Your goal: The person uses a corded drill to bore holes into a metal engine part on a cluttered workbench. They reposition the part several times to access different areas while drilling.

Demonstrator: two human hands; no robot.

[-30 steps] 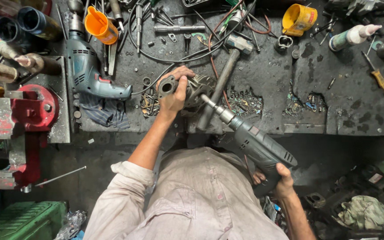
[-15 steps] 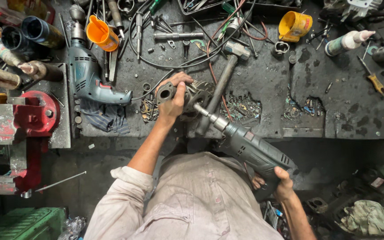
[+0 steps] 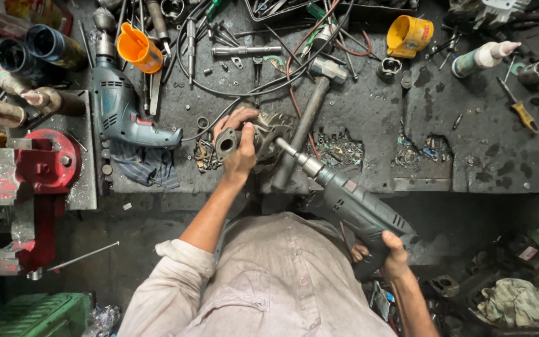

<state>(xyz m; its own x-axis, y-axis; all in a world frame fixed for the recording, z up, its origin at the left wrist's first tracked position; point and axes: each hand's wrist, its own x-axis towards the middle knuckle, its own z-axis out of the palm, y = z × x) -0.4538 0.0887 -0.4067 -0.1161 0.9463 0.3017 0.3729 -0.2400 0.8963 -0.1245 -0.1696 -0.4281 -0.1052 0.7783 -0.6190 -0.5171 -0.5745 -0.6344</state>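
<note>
your workbench is dark, oily metal with chipped patches. on it you have a blue electric drill lying at the left, an orange funnel, a hammer slanting across the middle, a yellow cup, a white tube, a yellow-handled screwdriver, cables and loose bolts.

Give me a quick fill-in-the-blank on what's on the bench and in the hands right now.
1. The right hand grips a dark power ____ aimed at the metal part.
2. The left hand holds the metal part on the ____.
3. A second drill, lying idle at the left, is ____ in colour.
4. The vise at the far left is painted ____.

Missing words: drill; bench; blue; red
</note>
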